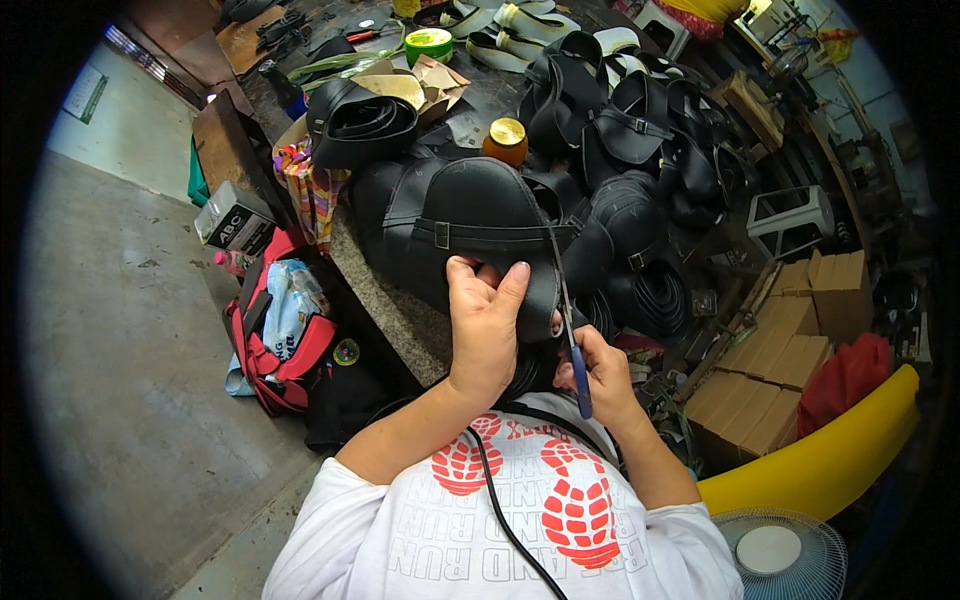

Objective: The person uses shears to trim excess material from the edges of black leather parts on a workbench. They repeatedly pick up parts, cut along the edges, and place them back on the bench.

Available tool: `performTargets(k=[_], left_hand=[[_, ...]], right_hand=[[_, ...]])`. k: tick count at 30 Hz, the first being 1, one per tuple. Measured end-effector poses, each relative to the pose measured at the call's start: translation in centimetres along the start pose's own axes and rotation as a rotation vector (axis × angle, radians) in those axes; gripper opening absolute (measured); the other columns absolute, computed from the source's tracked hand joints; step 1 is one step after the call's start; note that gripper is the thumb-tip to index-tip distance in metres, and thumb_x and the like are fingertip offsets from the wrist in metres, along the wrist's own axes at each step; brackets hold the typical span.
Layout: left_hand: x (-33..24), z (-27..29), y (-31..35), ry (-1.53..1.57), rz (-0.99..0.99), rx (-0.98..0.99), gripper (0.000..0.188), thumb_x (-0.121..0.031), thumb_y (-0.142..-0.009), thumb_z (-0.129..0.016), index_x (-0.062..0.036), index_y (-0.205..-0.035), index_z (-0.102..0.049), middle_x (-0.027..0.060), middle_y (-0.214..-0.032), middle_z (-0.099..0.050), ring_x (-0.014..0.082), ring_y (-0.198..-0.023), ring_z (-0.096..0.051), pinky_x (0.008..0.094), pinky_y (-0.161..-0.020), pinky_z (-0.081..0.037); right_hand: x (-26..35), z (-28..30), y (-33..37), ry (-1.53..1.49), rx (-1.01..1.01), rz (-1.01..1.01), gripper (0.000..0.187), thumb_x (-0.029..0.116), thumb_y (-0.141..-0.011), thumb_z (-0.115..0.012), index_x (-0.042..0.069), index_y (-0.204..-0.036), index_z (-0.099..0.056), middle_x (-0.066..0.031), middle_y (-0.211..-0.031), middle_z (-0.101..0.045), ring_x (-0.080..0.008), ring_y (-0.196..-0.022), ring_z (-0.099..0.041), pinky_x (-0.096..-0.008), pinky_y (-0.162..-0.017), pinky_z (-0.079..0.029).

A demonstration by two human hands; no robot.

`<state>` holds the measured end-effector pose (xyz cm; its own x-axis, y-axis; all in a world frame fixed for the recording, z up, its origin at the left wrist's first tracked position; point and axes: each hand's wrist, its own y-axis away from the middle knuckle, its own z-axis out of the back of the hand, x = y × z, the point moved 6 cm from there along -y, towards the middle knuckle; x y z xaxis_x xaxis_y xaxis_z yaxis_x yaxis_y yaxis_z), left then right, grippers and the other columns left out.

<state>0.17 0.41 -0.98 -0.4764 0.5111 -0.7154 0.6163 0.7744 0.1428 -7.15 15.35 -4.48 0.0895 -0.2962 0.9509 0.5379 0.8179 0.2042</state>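
My left hand [482, 325] grips a black leather shoe upper [482, 205] by its lower edge, thumb on top and fingers curled against it. A thin strap with a small metal buckle crosses the upper. In my right hand [612, 378] is a pair of scissors with blue handles [581, 382]. Their long blades point away from me and lie along the right edge of the upper. Whether the blades are cutting into the leather, I cannot tell. More black uppers [632, 120] are heaped just beyond and to the right of my hands.
On the worktable stand an amber jar with a gold lid [506, 142], a green tin [428, 44] and a rolled black piece [362, 122]. Cardboard boxes [770, 350] are stacked at right, near a yellow curved object [820, 450] and a fan [785, 555]. A red-trimmed bag [285, 335] sits at left.
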Motion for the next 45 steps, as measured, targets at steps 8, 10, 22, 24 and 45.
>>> performTargets(k=[8,10,22,24,45], left_hand=[[0.8,0.1,-0.2,-0.022,-0.016,0.027,0.035,0.0,-0.094,-0.055,-0.0025,-0.121,-0.032,0.0158,-0.113,-0.055,0.0164,-0.081,-0.063,0.0291,-0.059,-0.059],[1.2,-0.1,0.0,-0.057,0.007,0.075,0.036,0.0,-0.094,-0.055,-0.0015,-0.122,-0.031,0.0163,-0.115,-0.054,0.0155,-0.091,-0.062,0.0286,-0.073,-0.059],[-3.3,-4.8,3.9,-1.067,-0.691,0.678,0.022,-0.005,-0.077,-0.073,-0.0034,-0.097,-0.063,0.0104,-0.091,-0.058,0.0252,-0.08,-0.061,0.0333,-0.068,-0.051],[-5.9,-4.4,3.9,-0.994,-0.91,0.561,0.038,-0.006,-0.071,-0.077,-0.0061,-0.106,-0.064,0.0075,-0.094,-0.053,0.024,-0.08,-0.055,0.0332,-0.066,-0.049],[-10.6,2.1,-10.4,-0.21,-0.062,0.463,0.043,-0.004,-0.088,-0.065,-0.0045,-0.125,-0.042,0.0168,-0.095,-0.067,0.0227,-0.072,-0.069,0.0333,-0.06,-0.058]], right_hand=[[-1.1,0.0,0.4,-0.345,-0.001,-0.14,0.009,0.008,-0.089,-0.062,0.001,-0.087,-0.056,-0.0024,-0.062,-0.057,-0.0089,-0.053,-0.058,-0.0213,-0.051,-0.046],[-1.3,0.4,0.3,-0.406,-0.043,-0.184,0.009,0.008,-0.091,-0.058,0.001,-0.087,-0.055,-0.0028,-0.062,-0.056,-0.0094,-0.051,-0.057,-0.0215,-0.05,-0.046],[5.3,7.4,-0.2,-0.586,-0.366,0.244,0.052,0.014,-0.069,-0.07,-0.004,-0.116,-0.057,-0.0118,-0.109,-0.066,-0.0214,-0.101,-0.064,-0.0344,-0.091,-0.05],[6.2,7.1,-0.6,-0.681,-0.269,0.243,0.069,0.017,-0.064,-0.073,-0.007,-0.125,-0.053,-0.0156,-0.114,-0.065,-0.027,-0.105,-0.063,-0.0371,-0.094,-0.049],[1.6,6.5,-6.0,-0.566,-0.234,0.353,0.037,0.029,-0.089,-0.067,0.006,-0.115,-0.054,-0.0216,-0.111,-0.067,-0.0163,-0.082,-0.063,-0.0275,-0.081,-0.048]])
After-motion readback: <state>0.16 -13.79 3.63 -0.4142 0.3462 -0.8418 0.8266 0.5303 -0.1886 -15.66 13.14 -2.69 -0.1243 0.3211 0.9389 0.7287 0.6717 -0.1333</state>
